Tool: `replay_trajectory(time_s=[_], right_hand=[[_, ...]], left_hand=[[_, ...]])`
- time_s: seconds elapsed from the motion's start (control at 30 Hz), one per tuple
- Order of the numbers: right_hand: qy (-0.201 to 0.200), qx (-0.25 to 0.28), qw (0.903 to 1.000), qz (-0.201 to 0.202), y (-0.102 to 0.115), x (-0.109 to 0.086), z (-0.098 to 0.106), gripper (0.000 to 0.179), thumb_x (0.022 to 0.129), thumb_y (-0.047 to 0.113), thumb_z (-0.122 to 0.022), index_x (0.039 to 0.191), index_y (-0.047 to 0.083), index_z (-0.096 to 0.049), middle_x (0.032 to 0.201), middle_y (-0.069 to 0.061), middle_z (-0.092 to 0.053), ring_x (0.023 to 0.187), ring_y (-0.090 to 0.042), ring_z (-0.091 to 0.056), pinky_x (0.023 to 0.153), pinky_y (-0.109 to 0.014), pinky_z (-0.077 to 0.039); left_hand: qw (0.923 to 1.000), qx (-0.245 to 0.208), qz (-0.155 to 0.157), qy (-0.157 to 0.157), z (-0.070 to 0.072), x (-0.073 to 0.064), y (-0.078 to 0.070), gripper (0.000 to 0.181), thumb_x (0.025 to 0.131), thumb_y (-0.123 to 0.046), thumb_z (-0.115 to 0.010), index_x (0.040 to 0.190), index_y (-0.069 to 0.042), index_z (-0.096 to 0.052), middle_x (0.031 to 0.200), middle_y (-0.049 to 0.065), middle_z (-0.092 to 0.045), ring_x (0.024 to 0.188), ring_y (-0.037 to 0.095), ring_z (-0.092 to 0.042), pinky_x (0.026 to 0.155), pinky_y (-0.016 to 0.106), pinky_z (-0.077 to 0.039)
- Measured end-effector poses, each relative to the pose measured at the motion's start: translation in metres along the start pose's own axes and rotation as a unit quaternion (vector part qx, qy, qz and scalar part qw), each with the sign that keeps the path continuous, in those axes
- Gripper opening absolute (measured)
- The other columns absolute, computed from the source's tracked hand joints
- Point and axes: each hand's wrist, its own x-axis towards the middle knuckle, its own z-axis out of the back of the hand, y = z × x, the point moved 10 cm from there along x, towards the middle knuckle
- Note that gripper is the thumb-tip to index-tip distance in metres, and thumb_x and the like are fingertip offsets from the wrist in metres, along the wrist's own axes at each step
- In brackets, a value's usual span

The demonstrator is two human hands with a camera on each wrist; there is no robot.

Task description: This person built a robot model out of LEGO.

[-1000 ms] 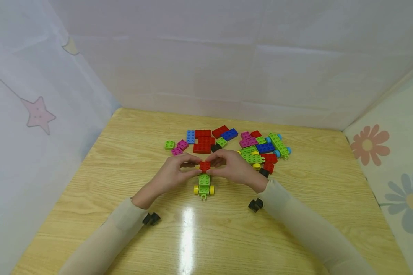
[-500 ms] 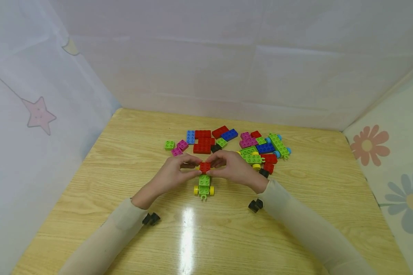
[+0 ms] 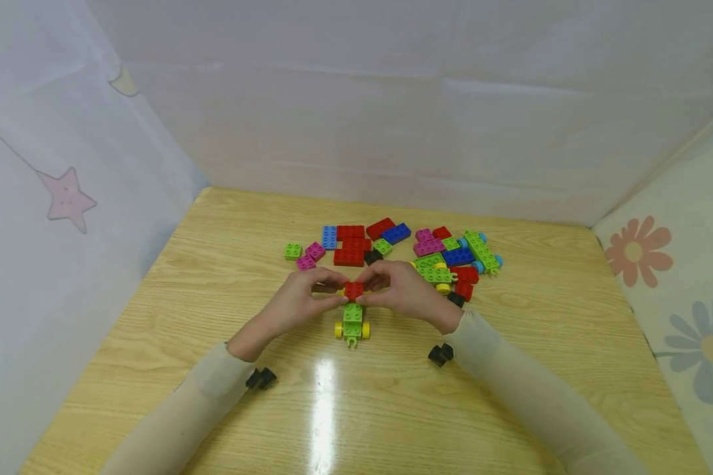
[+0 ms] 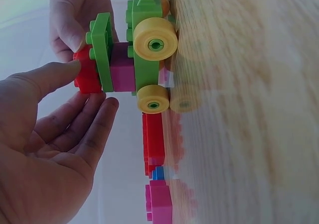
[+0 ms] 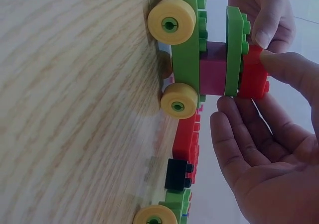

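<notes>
A small red toy brick (image 3: 353, 291) tops a stack in the middle of the table, pinched from both sides. My left hand (image 3: 300, 300) has its thumb and fingertips on the left side; my right hand (image 3: 401, 290) grips the right side the same way. Under the red brick, the left wrist view shows a flat green plate (image 4: 103, 52), then a purple brick (image 4: 122, 67). That sits on a green car base (image 5: 185, 67) with yellow wheels (image 5: 172, 22), standing on the table. The red brick is seated against the plate's studs in the right wrist view (image 5: 254, 72).
Behind the hands lie red bricks (image 3: 349, 252), a light blue brick (image 3: 329, 237) and pink bricks (image 3: 315, 250). Another green car base with yellow wheels (image 3: 435, 274) and one with blue wheels (image 3: 481, 252) sit to the right among more bricks. Small black pieces (image 3: 261, 378) show beside each forearm.
</notes>
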Motion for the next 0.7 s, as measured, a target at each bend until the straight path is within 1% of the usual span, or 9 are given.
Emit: replay_trajectory(time_s=[0.2,0.7], right_hand=[[-0.003,-0.005,1.0000,0.004,-0.0002,-0.0003,-0.0004,0.031,0.099,0.027,-0.089,0.126,0.018,-0.080,0.122,0.002,-0.080,0.112,-0.017,-0.077,0.110,-0.046,-0.063],[-0.012,-0.023,0.9996,-0.005,-0.0017,-0.0013,-0.0015,0.030,0.099,0.026,-0.089,0.127,0.017,-0.079,0.122,0.002,-0.080,0.111,-0.017,-0.077,0.108,-0.045,-0.065]], left_hand=[[1.0000,0.009,0.002,0.003,0.0003,-0.0001,-0.0014,0.033,0.103,-0.020,-0.083,0.134,-0.010,-0.079,0.134,0.010,-0.079,0.124,0.032,-0.078,0.110,0.054,-0.063],[0.9999,0.014,-0.006,0.002,0.0004,0.0000,-0.0022,0.032,0.103,-0.018,-0.083,0.133,-0.008,-0.079,0.134,0.012,-0.080,0.124,0.035,-0.078,0.109,0.055,-0.064]])
